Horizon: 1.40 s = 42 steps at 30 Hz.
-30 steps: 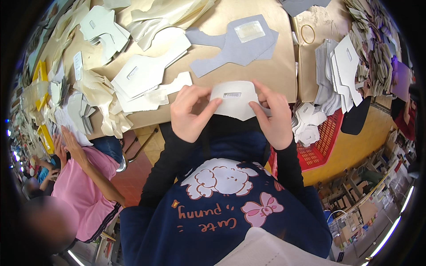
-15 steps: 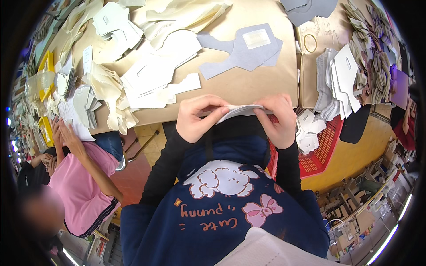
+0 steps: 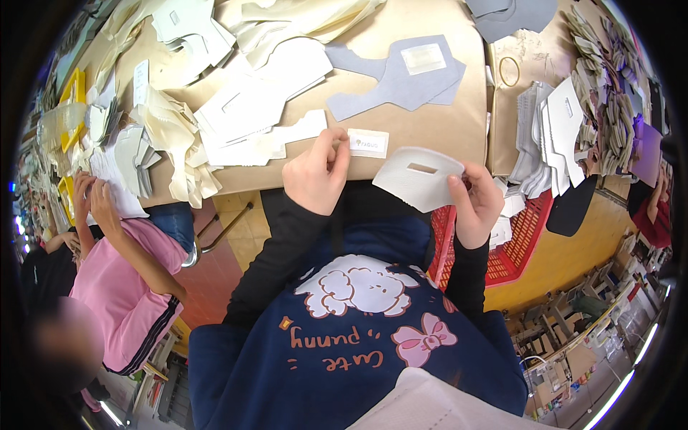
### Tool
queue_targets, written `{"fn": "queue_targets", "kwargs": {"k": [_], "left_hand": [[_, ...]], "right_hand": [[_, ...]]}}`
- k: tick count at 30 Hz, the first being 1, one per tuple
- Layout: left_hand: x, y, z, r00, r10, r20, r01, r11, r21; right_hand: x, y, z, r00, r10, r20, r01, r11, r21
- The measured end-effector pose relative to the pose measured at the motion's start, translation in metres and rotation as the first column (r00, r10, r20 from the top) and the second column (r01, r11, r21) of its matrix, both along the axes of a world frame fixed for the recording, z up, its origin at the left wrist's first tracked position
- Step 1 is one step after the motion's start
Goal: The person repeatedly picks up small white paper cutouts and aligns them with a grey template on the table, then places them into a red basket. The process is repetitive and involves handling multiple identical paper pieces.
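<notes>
White flat panel (image 3: 410,185) with a rectangular slot is pinched by the right hand (image 3: 479,206) at the tan counter's (image 3: 441,131) near edge; over the counter, a white rectangular label (image 3: 369,144) is apparently pinched by the left hand (image 3: 315,177). Separate handling seems in hand; steady fingertip control seems needed next.

label (image 3: 368,144) left of panel (image 3: 410,186); cut pieces (image 3: 247,107) farther left, on the table (image 3: 441,129)
</notes>
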<state>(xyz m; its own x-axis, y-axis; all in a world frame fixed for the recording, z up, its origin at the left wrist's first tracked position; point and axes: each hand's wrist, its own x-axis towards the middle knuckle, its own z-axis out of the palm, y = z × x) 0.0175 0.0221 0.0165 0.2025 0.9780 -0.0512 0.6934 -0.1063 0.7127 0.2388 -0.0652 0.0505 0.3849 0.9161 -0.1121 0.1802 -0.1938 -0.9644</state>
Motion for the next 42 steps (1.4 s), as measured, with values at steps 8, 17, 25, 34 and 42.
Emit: {"fn": "queue_targets", "kwargs": {"k": [8, 17, 25, 34, 42], "left_hand": [[-0.012, 0.006, -0.004, 0.938, -0.348, -0.005, 0.344, 0.927, 0.151], [-0.009, 0.015, 0.010, 0.677, 0.148, 0.721, 0.146, 0.933, -0.329], [-0.022, 0.018, -0.004, 0.939, -0.035, 0.343, 0.115, 0.970, -0.216], [-0.016, 0.022, 0.005, 0.963, -0.046, 0.267, 0.125, 0.950, -0.286], [-0.013, 0.023, 0.012, 0.980, -0.051, 0.191, 0.103, 0.956, -0.276]], "right_hand": [[-0.007, 0.017, -0.004, 0.937, -0.183, -0.296, 0.160, 0.982, -0.101], [-0.028, 0.032, -0.003, 0.990, 0.083, -0.111, -0.106, 0.968, -0.227], [-0.037, 0.044, -0.014, 0.934, 0.244, 0.260, -0.219, 0.968, -0.124], [-0.037, 0.048, -0.024, 0.867, 0.262, 0.423, -0.234, 0.965, -0.119], [-0.038, 0.050, -0.024, 0.862, 0.272, 0.428, -0.243, 0.962, -0.123]]}}
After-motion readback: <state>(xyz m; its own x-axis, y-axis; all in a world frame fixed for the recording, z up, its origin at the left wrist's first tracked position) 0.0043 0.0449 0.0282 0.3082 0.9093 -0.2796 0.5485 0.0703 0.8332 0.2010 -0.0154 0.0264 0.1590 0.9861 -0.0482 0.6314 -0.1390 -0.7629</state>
